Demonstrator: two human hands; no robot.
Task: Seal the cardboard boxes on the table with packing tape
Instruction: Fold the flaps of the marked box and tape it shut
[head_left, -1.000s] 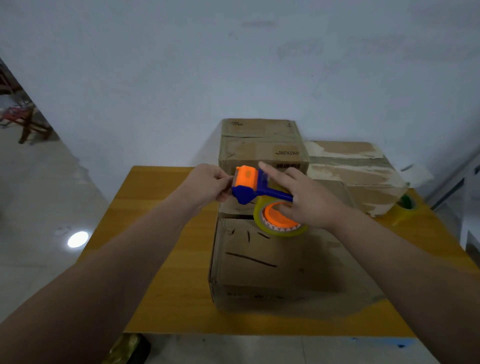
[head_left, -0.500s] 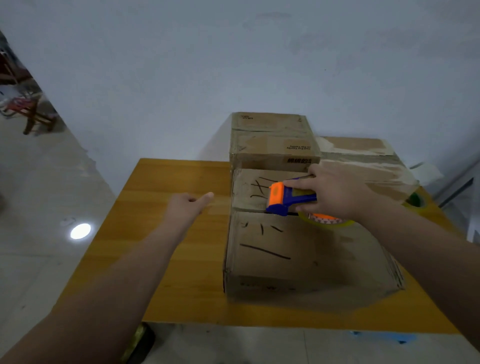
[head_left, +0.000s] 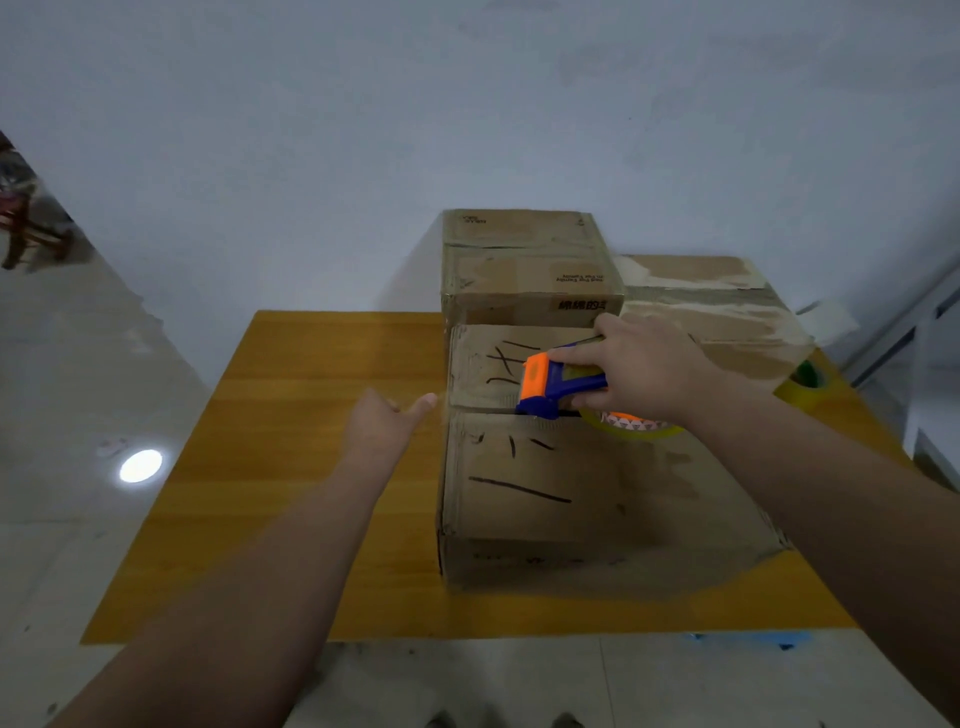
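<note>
My right hand (head_left: 644, 371) grips the blue handle of the tape dispenser (head_left: 558, 384), fingers curled round it and the forefinger laid along the top toward the orange head. The dispenser lies on top of the big box (head_left: 571, 499) in front of me. Its orange head points to the box's left side and its foot sits on the seam where the two top flaps meet. The roll of clear tape (head_left: 631, 423) on the dispenser sits under my wrist, on the near flap just past the seam, toward the box's right half. Both flaps are closed flat and carry black marker strokes.

My left hand (head_left: 382, 423) holds nothing. It hangs just beside the box's left edge, level with the seam, fingers loose and one fingertip reaching toward the cardboard with a small gap between. The hand is blurred, so I cannot tell more of how the fingers lie.

The box stands on a yellow wooden table (head_left: 311, 415), toward its right half. Right behind the box and touching its far side stands a smaller box (head_left: 524, 270), shut, with print on its near face. Behind the big box's right corner stands a third box (head_left: 711, 306) whose top is torn pale. Off the big box's right side, at the table's edge, lies a spare roll of tape (head_left: 805, 382) with a green core. Left of the table a round spot of light (head_left: 140, 465) shines on the pale floor.
</note>
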